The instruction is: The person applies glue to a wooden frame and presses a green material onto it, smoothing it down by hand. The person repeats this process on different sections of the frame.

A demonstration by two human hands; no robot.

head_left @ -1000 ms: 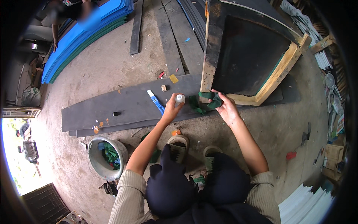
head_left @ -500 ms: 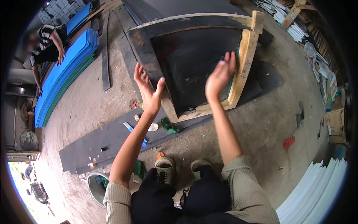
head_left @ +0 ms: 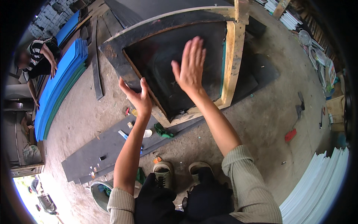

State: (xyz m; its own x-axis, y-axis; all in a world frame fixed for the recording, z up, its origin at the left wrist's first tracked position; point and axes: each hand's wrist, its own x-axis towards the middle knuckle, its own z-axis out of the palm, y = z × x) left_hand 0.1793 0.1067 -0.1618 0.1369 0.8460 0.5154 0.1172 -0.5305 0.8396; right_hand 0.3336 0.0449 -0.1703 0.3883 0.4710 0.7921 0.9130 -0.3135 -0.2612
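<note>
We see long-sleeved clothing in beige, finely ribbed knit, its left sleeve and right sleeve both ending in thick, turned-back cuffs. Below them the forearms, the left hand and the right hand are bare; the right fingertips look blurred. We see plain, dark, nearly black cloth trousers over both legs, and olive-toned shoes with rounded, paler toes, the left one bearing dark lace-like marks.
</note>
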